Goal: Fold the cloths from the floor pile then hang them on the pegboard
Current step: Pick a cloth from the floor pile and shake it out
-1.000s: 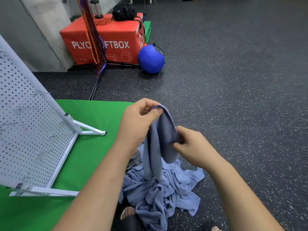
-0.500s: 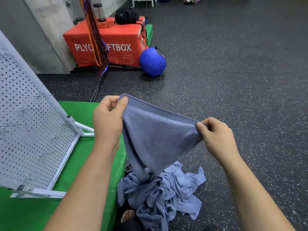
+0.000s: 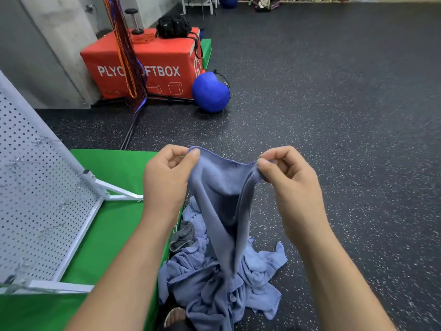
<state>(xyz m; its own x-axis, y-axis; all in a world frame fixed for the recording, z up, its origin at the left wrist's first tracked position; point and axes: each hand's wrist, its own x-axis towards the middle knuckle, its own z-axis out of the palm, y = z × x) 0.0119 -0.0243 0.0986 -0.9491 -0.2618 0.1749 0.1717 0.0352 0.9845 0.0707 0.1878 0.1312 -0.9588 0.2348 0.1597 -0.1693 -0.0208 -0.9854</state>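
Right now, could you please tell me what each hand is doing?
Left hand: pinches one top corner of the blue cloth.
Right hand: pinches the other top corner.

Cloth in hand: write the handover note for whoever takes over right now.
The left hand pinches one top corner of the cloth; the right hand pinches the other.
The cloth hangs slack between them, over the floor pile.
The pegboard stands to the left on the green mat; no cloth on the part in view.
Done: one cloth picked up. Left: fold it, hang it, then the rest of the pile.
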